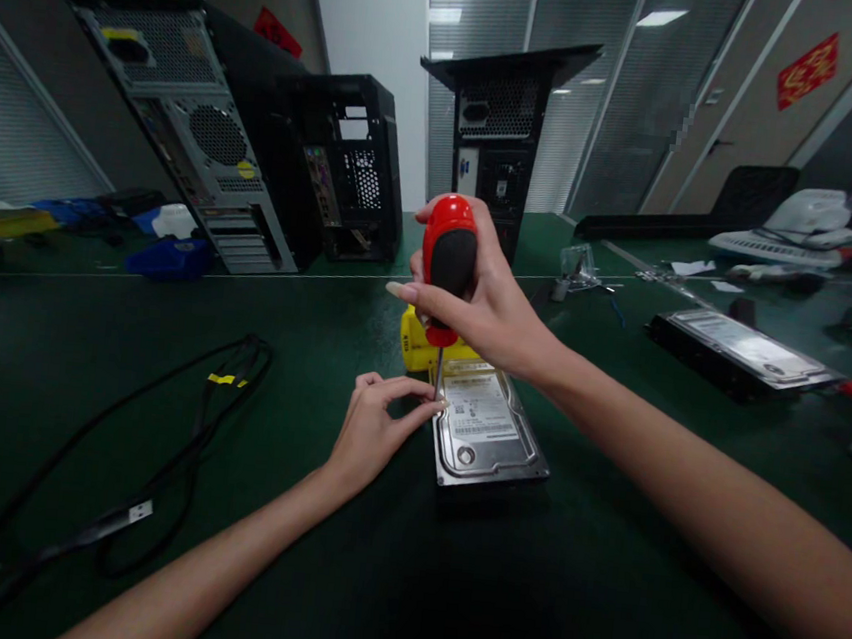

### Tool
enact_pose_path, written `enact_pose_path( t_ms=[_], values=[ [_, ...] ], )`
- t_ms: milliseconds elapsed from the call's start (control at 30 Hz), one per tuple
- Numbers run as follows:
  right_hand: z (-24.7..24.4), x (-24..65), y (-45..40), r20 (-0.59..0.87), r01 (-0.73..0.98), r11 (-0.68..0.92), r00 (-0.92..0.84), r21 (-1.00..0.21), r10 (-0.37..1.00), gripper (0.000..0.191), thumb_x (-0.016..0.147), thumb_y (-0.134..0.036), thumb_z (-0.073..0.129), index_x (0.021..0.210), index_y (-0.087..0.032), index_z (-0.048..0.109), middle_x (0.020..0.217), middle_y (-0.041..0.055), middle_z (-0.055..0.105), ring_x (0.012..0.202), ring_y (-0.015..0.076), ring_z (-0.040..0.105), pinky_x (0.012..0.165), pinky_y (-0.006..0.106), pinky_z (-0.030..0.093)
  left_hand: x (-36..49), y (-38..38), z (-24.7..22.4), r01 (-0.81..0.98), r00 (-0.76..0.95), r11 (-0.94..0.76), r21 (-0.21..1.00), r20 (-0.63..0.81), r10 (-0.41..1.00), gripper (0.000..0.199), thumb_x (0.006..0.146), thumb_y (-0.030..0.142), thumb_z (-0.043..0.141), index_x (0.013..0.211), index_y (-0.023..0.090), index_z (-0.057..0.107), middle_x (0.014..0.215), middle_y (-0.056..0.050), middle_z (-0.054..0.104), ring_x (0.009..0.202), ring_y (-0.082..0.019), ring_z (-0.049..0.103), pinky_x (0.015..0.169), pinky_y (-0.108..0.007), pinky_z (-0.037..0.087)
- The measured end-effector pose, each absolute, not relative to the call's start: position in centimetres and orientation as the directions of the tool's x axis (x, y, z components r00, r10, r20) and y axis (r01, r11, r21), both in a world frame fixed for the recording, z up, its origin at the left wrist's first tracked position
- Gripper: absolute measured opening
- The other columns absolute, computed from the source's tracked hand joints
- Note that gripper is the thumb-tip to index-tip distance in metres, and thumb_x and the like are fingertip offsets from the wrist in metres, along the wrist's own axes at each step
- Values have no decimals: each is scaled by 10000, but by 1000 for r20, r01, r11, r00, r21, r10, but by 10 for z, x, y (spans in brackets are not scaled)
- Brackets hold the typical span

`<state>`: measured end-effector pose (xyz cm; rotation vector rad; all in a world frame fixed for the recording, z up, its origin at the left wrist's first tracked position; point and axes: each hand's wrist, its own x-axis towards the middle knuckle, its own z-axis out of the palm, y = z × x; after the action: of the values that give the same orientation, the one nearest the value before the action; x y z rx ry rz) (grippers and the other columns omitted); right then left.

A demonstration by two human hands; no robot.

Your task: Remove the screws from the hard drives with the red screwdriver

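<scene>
The right hand [493, 291] is gripping a screwdriver [451, 260]. The left hand [377, 423] is pinching its shaft [439, 369] — just at the hard drive's [489, 426] left edge.

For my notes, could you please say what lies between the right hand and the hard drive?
The head view shows the screwdriver shaft there, with the left hand by its lower end.

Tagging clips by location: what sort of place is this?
Probably a computer workbench, perhaps for assembly or repair: PC cases stand at the back of the table, and a screwdriver is held upright at the edge of a hard drive.
</scene>
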<state>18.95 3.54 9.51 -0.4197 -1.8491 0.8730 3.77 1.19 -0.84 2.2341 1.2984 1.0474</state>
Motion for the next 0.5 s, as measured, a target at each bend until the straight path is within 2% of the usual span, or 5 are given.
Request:
enact_pose_path(
  t_ms=[267, 500],
  values=[
    [92, 193, 43, 648, -132, 657, -394, -742, 652, 466, 825, -202, 597, 1179, -243, 296, 885, -9, 444, 669, 76, 492, 622, 239, 491, 37, 12, -9, 602, 307, -522, 604, 428, 850, 103, 830, 326, 668, 855, 237, 712, 915, 3, 753, 833, -210, 637, 792, -360, 339],
    [92, 190, 39, 646, -60, 693, -426, -719, 633, 480, 831, -260, 598, 1196, -266, 286, 878, -2, 456, 685, 92, 491, 640, 254, 503, 37, 13, -9, 605, 314, -526, 598, 428, 848, 133, 833, 360, 658, 837, 236, 707, 867, 2, 749, 820, -213, 635, 796, -363, 343]
  ],
)
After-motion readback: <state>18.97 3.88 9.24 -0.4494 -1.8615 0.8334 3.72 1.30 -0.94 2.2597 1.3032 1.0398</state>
